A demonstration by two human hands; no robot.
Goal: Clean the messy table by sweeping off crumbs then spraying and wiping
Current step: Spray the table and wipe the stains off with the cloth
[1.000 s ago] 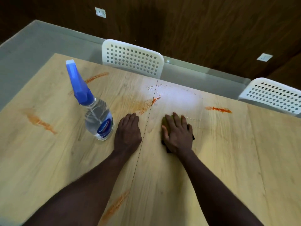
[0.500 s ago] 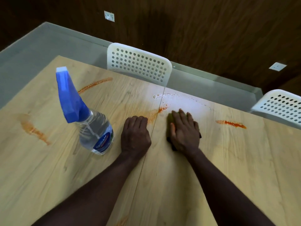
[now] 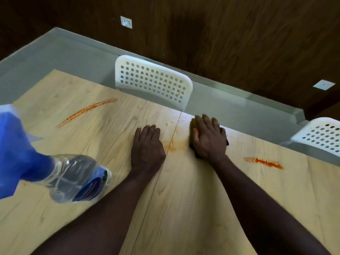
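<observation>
My right hand [image 3: 208,138] lies flat, fingers straight and a little spread, and presses down on a dark cleaning pad with a yellow-green edge [image 3: 192,126]. The fingers do not curl round it. Compared with half a second ago the hand and pad have slid further up the light wood-grain table [image 3: 184,199], and my fingertips now reach its far edge, above centre in the frame.

The bright red-orange blob that sat by the table's seam is gone. A pale orange smear [image 3: 173,147] lies there now, between my two hands. A few pale crumbs [image 3: 170,123] lie just left of the seam, above the smear.

My left hand [image 3: 148,146] has stayed where it was, palm down on the wood just left of the seam, fingers together and relaxed, holding nothing.

The clear plastic spray bottle with a blue trigger head [image 3: 79,179] now stands at the lower left of the frame, larger and blurred, well apart from the pad.

Two marks look unchanged: the long thin orange streak [image 3: 86,111] at upper left and the short red-orange streak [image 3: 265,162] to the right of my right wrist.

A white perforated plastic chair back [image 3: 152,83] stands just beyond the far edge.
</observation>
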